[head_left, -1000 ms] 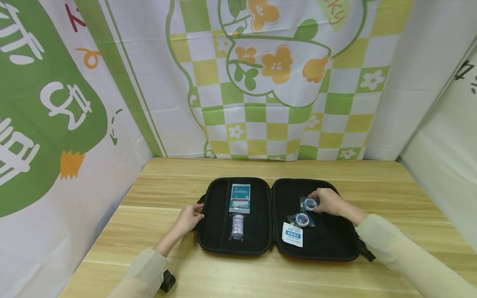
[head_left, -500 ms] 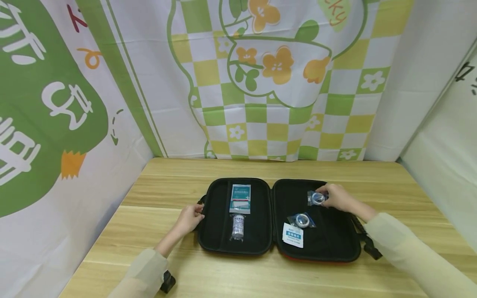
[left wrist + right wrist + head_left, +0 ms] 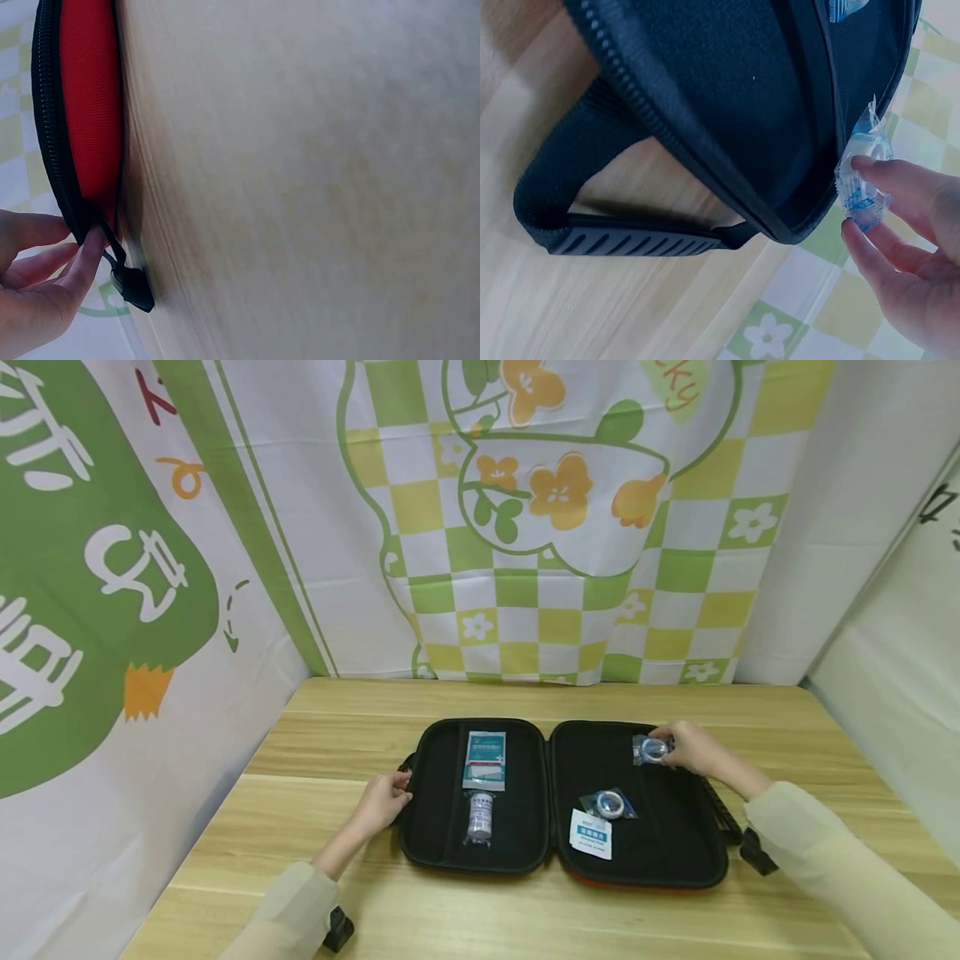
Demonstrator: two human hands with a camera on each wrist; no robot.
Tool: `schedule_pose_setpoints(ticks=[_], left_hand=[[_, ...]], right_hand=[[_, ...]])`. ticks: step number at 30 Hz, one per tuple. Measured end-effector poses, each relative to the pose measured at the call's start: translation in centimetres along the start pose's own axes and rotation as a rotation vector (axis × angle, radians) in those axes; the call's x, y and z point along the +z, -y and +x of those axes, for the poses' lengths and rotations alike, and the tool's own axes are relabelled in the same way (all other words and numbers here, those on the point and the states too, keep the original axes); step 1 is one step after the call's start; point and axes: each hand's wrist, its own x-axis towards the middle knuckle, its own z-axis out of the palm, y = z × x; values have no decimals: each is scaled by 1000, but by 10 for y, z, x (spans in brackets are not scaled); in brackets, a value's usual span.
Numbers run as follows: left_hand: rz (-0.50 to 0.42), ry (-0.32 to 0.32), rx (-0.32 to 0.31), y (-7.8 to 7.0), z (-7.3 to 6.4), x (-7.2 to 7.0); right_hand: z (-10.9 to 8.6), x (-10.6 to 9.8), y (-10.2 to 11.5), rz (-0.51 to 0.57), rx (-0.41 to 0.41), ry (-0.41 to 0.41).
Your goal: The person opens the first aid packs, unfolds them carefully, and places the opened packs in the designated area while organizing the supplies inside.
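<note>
A black-lined zip case (image 3: 498, 862) with a red outside (image 3: 90, 112) lies spread flat on the table. My left hand (image 3: 384, 800) pinches its left edge by the zipper, beside a dangling black zipper pull (image 3: 133, 288). Between the thumb and fingers of my right hand (image 3: 692, 749) is a small white roll of tape in a clear and blue wrapper (image 3: 865, 184), held over the far right corner of the right half. A second wrapped tape roll (image 3: 609, 805) and white pad packets (image 3: 591, 835) lie in that half. The left half holds a green-and-white packet (image 3: 484, 760) and a wrapped white cylinder (image 3: 480, 817).
A black carry handle (image 3: 637, 236) sticks out from the case's right side onto the wooden table (image 3: 465, 918). A printed cloth (image 3: 517, 635) hangs behind the table's far edge, with more cloth at both sides.
My right hand has carried its wrapped tape roll right and slightly away from me, from near the other roll toward the far right corner. My left hand has stayed at the case's edge.
</note>
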Motion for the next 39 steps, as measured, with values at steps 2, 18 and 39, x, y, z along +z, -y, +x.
schedule_pose_setpoints(ticks=[2,18,39], left_hand=[[4,8,-7,0,0,0],[-12,-5,1,3,0,1],[-22,-17,-1,5,1,3]], right_hand=[[0,-1,-2,-9,1,6],[4,-4,-9,-49,28,43],[17,8,-21,-137,-51,55]])
